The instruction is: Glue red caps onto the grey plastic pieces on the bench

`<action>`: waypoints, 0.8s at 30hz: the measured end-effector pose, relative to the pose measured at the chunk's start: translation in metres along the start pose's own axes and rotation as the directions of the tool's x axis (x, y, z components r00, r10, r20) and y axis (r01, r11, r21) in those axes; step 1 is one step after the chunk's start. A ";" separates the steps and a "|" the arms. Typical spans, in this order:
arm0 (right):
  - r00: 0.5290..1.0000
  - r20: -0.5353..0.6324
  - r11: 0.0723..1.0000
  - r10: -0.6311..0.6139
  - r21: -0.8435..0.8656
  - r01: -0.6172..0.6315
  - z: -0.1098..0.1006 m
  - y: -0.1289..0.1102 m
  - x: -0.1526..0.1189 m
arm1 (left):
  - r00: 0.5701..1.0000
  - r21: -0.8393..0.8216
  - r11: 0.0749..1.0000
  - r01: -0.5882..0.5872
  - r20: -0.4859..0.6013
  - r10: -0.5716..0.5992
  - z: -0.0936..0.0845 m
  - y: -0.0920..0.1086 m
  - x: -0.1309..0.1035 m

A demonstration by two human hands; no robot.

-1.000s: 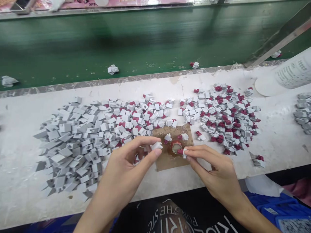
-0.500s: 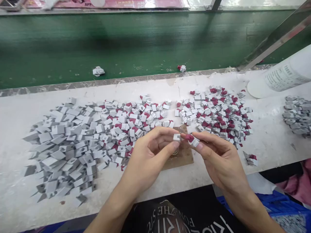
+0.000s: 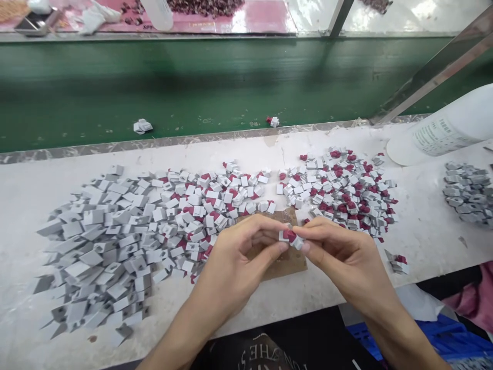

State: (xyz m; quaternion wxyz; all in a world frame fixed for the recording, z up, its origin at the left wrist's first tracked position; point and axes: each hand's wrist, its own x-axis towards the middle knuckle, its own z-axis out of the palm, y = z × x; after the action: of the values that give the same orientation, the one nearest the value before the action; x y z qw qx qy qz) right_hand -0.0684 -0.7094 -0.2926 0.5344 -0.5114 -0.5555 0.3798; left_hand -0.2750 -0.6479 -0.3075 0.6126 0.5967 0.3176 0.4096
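Pinching a grey block (image 3: 282,235) in my left hand (image 3: 234,264), a maroon-and-grey piece (image 3: 296,242) in my right hand (image 3: 348,254), fingertips (image 3: 306,247) are partly hiding both from me.

Upside-down "THE" stands on the black garment (image 3: 296,339); the white bottle (image 3: 468,105)'s label (image 3: 441,134) is unreadable.

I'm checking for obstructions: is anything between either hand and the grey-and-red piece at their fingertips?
Nothing visible is. The left hand and the right hand both have fingertips on the piece. The brown sheet lies beneath, not between.
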 end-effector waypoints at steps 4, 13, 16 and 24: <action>0.980 0.190 0.998 0.065 -0.035 -0.059 -0.005 -0.019 0.028 | 1.000 0.145 0.989 -0.028 0.006 0.027 -0.016 0.016 0.004; 0.994 -0.096 0.800 -0.048 -0.599 -0.019 0.049 -0.022 0.231 | 0.930 0.608 0.790 0.074 -0.328 0.165 -0.068 0.055 0.099; 0.992 -0.124 0.816 -0.010 -0.575 -0.063 0.058 -0.018 0.260 | 0.912 0.669 0.727 0.154 -0.380 0.156 -0.075 0.063 0.148; 0.993 -0.090 0.943 0.078 -0.316 -0.103 0.009 -0.026 0.158 | 0.947 0.638 0.745 0.194 -0.319 0.026 -0.057 0.038 0.252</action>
State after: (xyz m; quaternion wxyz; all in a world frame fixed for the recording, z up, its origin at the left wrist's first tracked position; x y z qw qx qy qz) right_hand -0.0664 -0.5591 -0.2367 0.4472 -0.6303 -0.5648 0.2893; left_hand -0.2132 -0.4002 -0.2496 0.3221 0.6883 0.5601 0.3297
